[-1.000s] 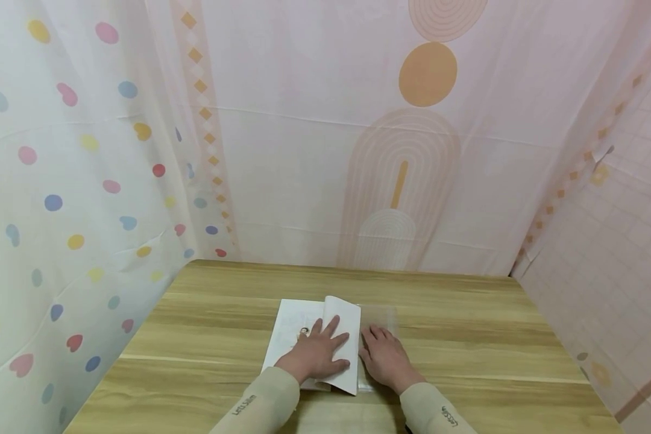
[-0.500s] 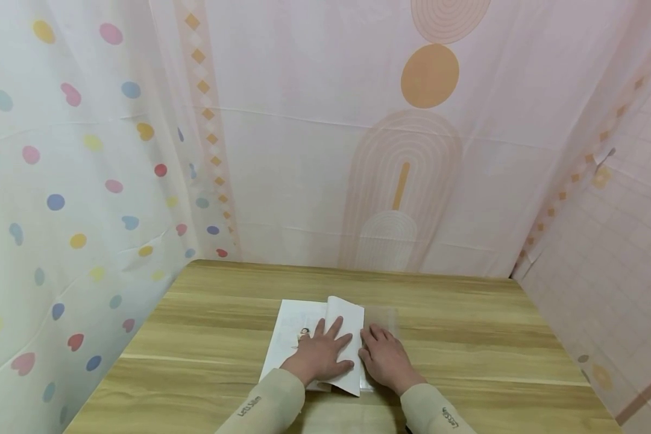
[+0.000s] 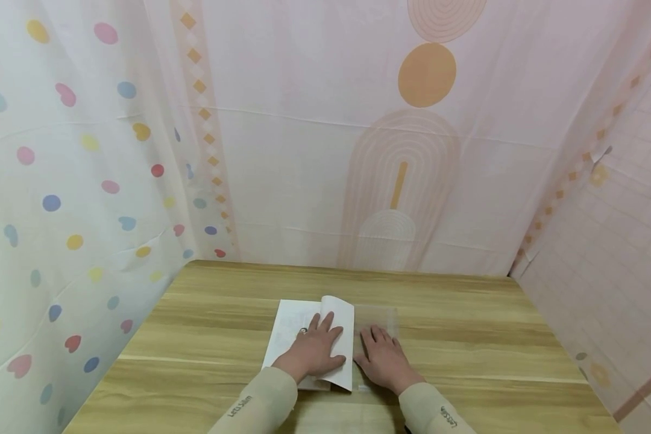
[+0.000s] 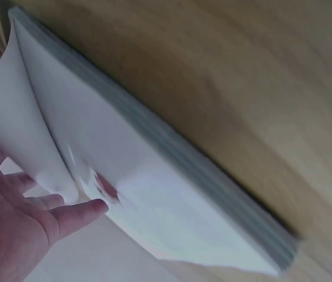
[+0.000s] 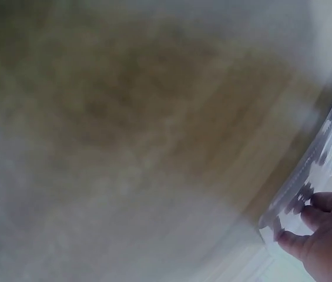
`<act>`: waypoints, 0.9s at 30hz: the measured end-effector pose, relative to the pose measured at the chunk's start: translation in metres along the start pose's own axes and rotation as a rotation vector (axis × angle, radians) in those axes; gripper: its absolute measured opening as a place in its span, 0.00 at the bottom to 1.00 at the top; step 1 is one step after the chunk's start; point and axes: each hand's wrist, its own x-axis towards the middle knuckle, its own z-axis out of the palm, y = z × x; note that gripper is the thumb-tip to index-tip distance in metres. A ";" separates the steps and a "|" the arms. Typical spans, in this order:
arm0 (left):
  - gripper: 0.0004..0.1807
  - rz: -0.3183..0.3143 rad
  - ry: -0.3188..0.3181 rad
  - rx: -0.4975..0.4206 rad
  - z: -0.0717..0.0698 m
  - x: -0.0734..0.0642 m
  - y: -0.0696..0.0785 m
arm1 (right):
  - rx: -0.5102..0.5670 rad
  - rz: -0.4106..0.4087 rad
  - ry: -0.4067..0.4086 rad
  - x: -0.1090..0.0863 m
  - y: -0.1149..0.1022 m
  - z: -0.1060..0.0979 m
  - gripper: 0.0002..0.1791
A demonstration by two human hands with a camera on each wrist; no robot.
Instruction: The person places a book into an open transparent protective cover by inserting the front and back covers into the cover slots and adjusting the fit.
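Observation:
A thick white book with a small printed figure lies on the wooden table. Its thick page edges show in the left wrist view. A white sheet or flap curves over its right part. My left hand rests on this flap and the book with fingers spread. Right of the book lies a clear plastic sheet, possibly a book cover. On it rests my right hand, fingers extended. In the right wrist view, the fingertips touch the shiny wrinkled edge of the plastic.
The wood-grain table extends on all sides of the book. A patterned curtain hangs at its back edge, with a dotted curtain at the left and a checked one at the right.
My left hand and the white flap's edge have shifted slightly left. More of the clear plastic shows between the flap and my right hand, which has barely moved.

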 end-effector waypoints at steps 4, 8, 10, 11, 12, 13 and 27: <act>0.35 0.006 -0.024 0.025 -0.005 -0.001 -0.004 | -0.006 0.002 0.000 0.001 0.002 0.001 0.33; 0.34 0.021 -0.040 0.063 -0.009 -0.001 -0.004 | -0.014 -0.004 0.016 0.002 0.003 0.002 0.32; 0.34 0.031 -0.047 0.073 -0.010 0.000 -0.002 | -0.014 -0.006 0.022 0.002 0.004 0.003 0.31; 0.34 0.037 -0.048 0.078 -0.010 0.000 -0.001 | -0.014 -0.007 0.024 0.001 0.003 0.003 0.31; 0.34 0.043 -0.048 0.080 -0.010 0.000 0.000 | -0.015 -0.008 0.025 0.001 0.003 0.003 0.30; 0.34 0.049 -0.048 0.083 -0.010 0.000 0.001 | -0.014 -0.008 0.028 0.001 0.003 0.003 0.30; 0.36 0.004 -0.017 0.143 -0.001 0.005 0.013 | -0.008 -0.027 0.041 0.002 0.003 0.004 0.27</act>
